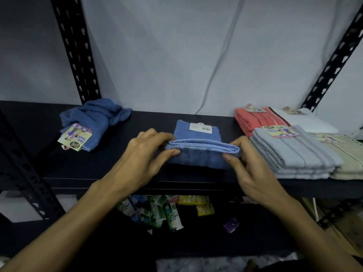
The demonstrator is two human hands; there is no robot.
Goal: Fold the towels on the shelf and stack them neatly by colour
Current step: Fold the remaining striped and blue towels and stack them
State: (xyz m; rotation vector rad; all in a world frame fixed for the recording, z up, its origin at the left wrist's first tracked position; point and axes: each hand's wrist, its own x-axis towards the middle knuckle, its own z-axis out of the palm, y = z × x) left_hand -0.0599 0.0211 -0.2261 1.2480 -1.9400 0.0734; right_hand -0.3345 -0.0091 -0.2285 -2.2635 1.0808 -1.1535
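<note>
While both hands pinch its near folded edge, left hand (151,148) at one end and right hand (238,152) at the other, the blue face towel (198,142) lies between them on the shelf (59,169), long axis crosswise, equally near either hand.

"ene face towel" on the crumpled blue towel's card (75,138) and the grey stack's card (280,131).

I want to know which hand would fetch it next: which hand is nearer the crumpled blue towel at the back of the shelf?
Left. The left hand pinches the folded blue towel's left end, just right of the crumpled blue towel. The right hand pinches its far end.
</note>
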